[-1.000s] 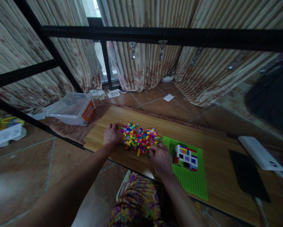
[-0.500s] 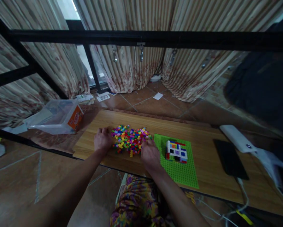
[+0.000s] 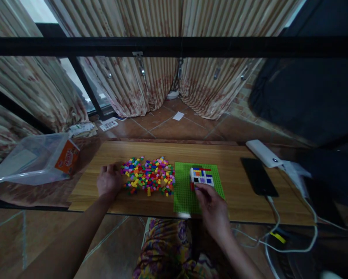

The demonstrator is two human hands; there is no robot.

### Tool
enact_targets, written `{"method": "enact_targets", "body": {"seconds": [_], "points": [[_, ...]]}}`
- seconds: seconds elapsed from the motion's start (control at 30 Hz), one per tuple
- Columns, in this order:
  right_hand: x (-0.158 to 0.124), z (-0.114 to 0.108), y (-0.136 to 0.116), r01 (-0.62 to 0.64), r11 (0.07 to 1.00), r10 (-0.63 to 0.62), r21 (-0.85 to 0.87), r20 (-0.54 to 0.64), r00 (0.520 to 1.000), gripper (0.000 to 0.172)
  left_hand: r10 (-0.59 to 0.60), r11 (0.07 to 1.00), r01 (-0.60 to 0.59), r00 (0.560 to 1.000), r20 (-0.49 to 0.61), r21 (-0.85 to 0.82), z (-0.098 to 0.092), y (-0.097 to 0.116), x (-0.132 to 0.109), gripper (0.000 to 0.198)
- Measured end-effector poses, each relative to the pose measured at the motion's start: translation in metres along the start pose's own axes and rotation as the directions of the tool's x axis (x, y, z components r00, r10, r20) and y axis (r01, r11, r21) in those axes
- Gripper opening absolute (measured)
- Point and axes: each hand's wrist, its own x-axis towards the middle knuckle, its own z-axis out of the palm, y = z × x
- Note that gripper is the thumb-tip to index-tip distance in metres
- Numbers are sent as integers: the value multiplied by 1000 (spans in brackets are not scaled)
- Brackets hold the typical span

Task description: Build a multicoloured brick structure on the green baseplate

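My right hand [image 3: 213,211] is over the green baseplate [image 3: 182,195], thumb and forefinger pinched at the near side of a small block build. Between the fingertips shows a bit of purple, a tiny toy brick [image 3: 196,188]. The build [image 3: 203,177] is mostly white, with red, blue, orange, black and purple pieces; my fingers cover its front part. My left hand [image 3: 108,181] rests on the table at the left edge of a loose pile of small coloured bricks [image 3: 150,174]. Its fingers bend down and their tips are hidden.
On the wooden table [image 3: 234,209], to the right, lie a black phone [image 3: 258,176] and a white power bank [image 3: 262,153] with white cables. A clear plastic box [image 3: 37,159] with an orange label stands left of the table. A black rail [image 3: 162,47] crosses above.
My right hand has gone from the brick pile rightward to the block build on the baseplate. My left hand stays by the pile. The whole view has turned to the right.
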Motion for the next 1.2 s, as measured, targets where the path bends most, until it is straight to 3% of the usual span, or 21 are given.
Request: {"method": "enact_targets", "body": {"seconds": [0.1, 0.2, 0.37, 0.7, 1.0, 1.2], "points": [[1, -19, 24, -171, 984, 175, 51, -116, 978, 38, -3, 1000, 3, 1000, 9, -7, -1, 1, 0, 39], [7, -24, 35, -221, 975, 221, 19, -186, 958, 43, -8, 1000, 9, 1000, 11, -16, -3, 2, 0, 39], [16, -18, 34, -201, 977, 175, -73, -263, 949, 47, -17, 1000, 17, 1000, 16, -21, -6, 3, -1, 39], [12, -13, 31, -138, 918, 33, -371, -276, 960, 52, -29, 999, 30, 999, 37, -35, -6, 4, -2, 39], [8, -11, 34, -50, 904, -75, -424, -273, 959, 48, -23, 1000, 23, 999, 27, -13, -9, 7, -3, 39], [6, -12, 35, -44, 910, -76, -413, -270, 960, 43, -20, 999, 21, 999, 30, -29, -11, 8, -3, 39]]}}
